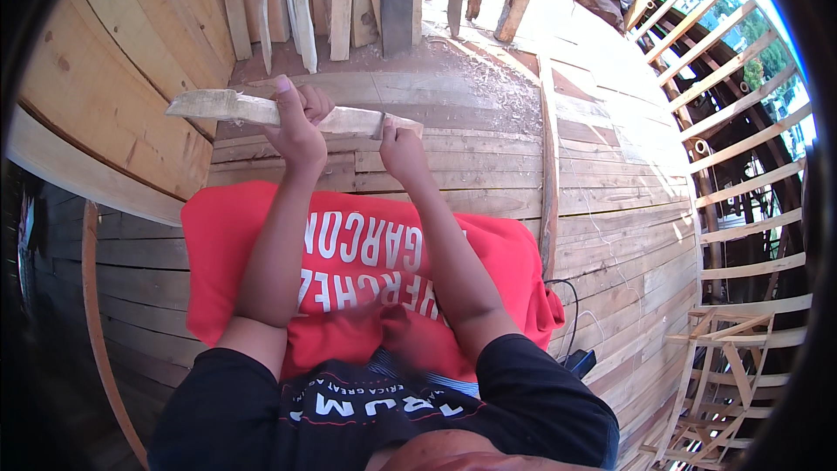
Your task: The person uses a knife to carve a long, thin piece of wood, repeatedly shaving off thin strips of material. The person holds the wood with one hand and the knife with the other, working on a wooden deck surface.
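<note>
A long, pale, rough-cut piece of wood (353,120) is held crosswise in front of me, its broad shaped end pointing left. My left hand (301,126) is wrapped round its middle, thumb up along the far side. Near the narrower right end, my right hand (404,153) is closed on the wood, fingers bent over it. A small darker edge shows on the wood beside the right fingers; what it is I cannot make out. Under both forearms a red cloth with white lettering (253,218) covers my lap.
Wooden slats and offcuts (340,4) lean upright at the far side. Wood shavings (506,96) litter the plank floor (610,235). Plank panelling (131,61) rises at left. A slatted railing (741,157) runs along the right. Beside me lies a black device with a cable (580,362).
</note>
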Motion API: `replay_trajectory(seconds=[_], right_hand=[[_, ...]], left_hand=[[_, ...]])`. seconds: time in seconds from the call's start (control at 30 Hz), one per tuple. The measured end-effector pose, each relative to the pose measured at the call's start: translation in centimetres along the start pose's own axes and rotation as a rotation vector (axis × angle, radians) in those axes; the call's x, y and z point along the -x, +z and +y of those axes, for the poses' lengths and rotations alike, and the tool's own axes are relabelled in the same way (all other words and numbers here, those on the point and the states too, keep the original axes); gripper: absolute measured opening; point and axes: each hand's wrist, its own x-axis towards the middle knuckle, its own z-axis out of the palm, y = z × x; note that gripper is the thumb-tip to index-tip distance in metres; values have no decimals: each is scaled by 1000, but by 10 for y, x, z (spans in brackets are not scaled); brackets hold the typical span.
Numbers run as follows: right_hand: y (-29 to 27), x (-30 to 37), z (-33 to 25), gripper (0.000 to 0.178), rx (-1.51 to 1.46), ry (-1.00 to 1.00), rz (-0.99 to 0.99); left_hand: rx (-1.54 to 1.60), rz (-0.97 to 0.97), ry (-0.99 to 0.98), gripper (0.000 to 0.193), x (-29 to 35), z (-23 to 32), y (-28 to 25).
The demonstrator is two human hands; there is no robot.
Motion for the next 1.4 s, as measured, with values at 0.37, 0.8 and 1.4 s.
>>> replay_trajectory(seconds=[0.37,0.8,1.4], right_hand=[[-24,14,-43,59,142,-31,-42],[-25,14,-2,56,154,68,150],[-24,-5,-6,51,414,-4,99]], left_hand=[[13,25,-9,47,-1,0,-9],[18,-64,-14,43,20,-8,11],[38,65,-79,45,21,-10,-10]])
